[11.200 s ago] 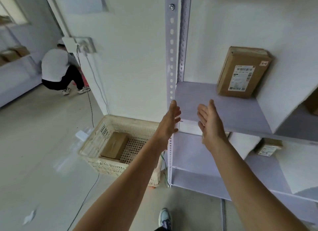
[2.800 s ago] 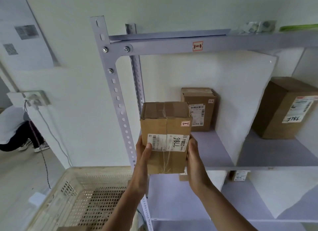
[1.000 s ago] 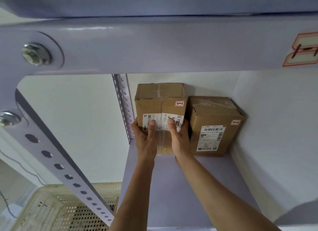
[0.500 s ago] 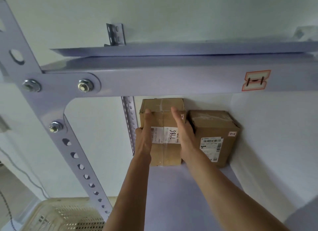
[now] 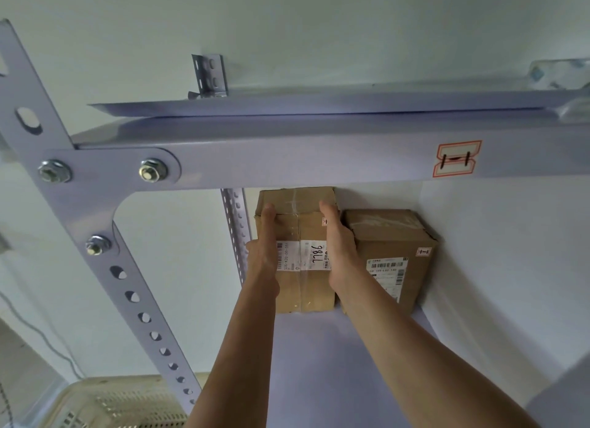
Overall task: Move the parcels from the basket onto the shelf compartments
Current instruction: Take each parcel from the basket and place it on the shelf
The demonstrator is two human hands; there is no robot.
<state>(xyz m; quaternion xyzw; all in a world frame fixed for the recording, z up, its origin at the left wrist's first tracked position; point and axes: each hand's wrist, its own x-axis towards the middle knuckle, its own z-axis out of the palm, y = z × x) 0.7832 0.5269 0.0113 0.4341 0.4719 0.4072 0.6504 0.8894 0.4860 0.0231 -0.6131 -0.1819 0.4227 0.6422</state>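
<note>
Dead centre of the frame, under the grey shelf beam (image 5: 287, 159), the parcel (image 5: 298, 229) stands upright on the shelf board (image 5: 319, 363), deep in the compartment. Both hands I'm running are laid flat on its front face: the left hand (image 5: 263, 252) is over the left end of the label and the right hand (image 5: 340, 252) runs along the right edge. Fingers are straight, tips up at the top front edge, so they're pressing rather than grabbing. A second parcel (image 5: 396, 245) sits just beside it at centre right, a bit shorter. The basket (image 5: 95, 402) pokes in at lower left.
</note>
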